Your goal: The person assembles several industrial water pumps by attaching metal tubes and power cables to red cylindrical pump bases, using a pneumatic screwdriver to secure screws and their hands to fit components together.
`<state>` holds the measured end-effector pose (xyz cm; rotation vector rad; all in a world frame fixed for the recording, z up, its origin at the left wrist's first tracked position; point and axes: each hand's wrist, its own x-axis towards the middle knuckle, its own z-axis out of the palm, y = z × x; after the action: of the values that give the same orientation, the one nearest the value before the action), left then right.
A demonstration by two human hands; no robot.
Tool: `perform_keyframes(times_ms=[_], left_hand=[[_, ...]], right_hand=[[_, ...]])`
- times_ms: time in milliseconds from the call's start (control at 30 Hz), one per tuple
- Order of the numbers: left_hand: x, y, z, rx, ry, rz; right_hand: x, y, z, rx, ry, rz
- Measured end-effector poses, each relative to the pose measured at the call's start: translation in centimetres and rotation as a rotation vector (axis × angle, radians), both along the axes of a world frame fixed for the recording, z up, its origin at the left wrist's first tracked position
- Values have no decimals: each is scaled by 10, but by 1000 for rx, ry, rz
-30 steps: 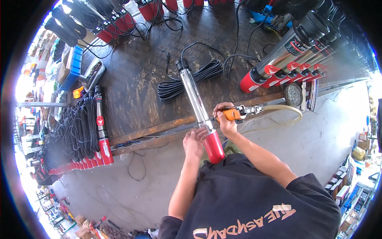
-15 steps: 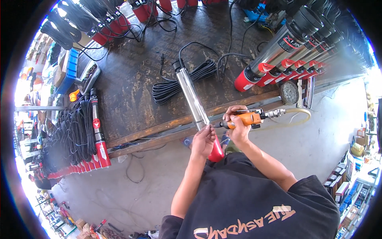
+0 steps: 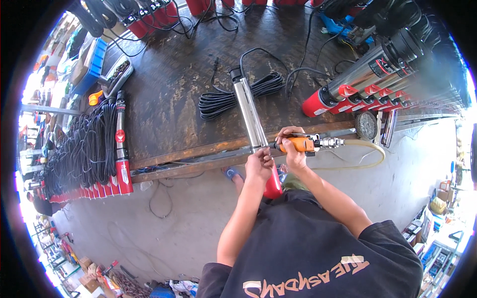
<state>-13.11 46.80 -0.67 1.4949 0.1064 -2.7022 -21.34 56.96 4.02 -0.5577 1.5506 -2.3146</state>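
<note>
A submersible pump [image 3: 250,112] with a shiny steel body and a red end lies across the bench's front edge, its red end toward me. My left hand [image 3: 260,165] rests over the joint near the red end, fingertips pinched together; whatever is between them is too small or hidden to make out. My right hand [image 3: 295,153] is wrapped round an orange air screwdriver [image 3: 302,144], whose dark nose points left at the pump beside my left fingertips. The tip's exact contact is hidden. Under the pump's far part sits a coiled black cable [image 3: 218,105].
A pale air hose [image 3: 383,155] loops off to the right. More red-and-steel pumps [image 3: 318,103] stand in a row at right, with others [image 3: 124,176] and bundled cables at left. A round grey disc [image 3: 366,125] sits by the bench edge [image 3: 198,158]. A blue bin [image 3: 94,64] is far left.
The view has shifted, so the bench contents appear moved slightly. My left fingers have come closer to the screwdriver's nose; both hands stay at the same part of the pump.
</note>
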Motion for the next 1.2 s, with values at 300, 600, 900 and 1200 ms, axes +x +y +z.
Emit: perform_keyframes(times_ms=[300,600,900,1200], left_hand=[[40,-21,7,-391,-35,-299],[58,-15,-2,-652,-275,-159],[33,15,-39,-1568,-445,-454],[12,27,-10,-1673,-591,-703]], right_hand=[[-24,-19,-6,89,-224,-114],[-6,-13,-21,0,22,31],[-13,-9,-13,39,80,203],[-5,-11,-22,-66,73,121]])
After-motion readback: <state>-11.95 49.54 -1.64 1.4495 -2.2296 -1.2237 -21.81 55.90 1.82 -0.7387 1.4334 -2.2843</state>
